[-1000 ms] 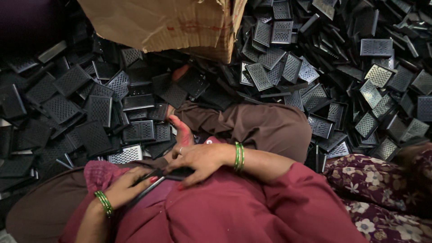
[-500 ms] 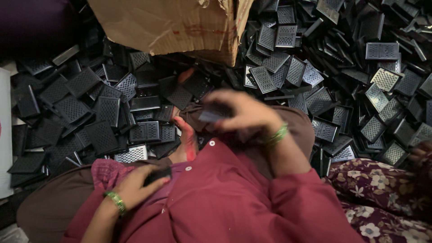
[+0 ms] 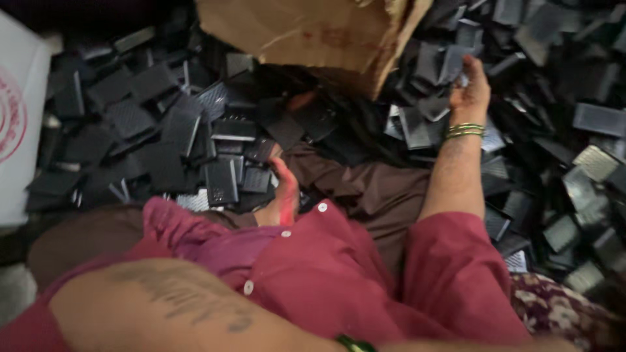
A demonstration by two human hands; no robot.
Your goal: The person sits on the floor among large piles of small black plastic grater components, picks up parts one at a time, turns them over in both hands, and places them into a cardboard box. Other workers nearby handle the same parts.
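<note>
Head view, right hand (image 3: 471, 88) among black grille plates (image 3: 222, 179), cardboard box (image 3: 313, 29) beside

The right arm stretches toward the upper right of the frame, right hand (image 3: 471, 86) raised with fingers curled. The left forearm lies across the bottom of the frame, its hand out of view.

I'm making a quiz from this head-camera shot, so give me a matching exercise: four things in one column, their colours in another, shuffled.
Things:
1. cardboard box
2. bangles on the right hand
3. flat grille pieces
4. shirt

Colours:
A. black
B. dark pink
C. brown
D. green and gold

Pairs: 1-C, 2-D, 3-A, 4-B
</note>
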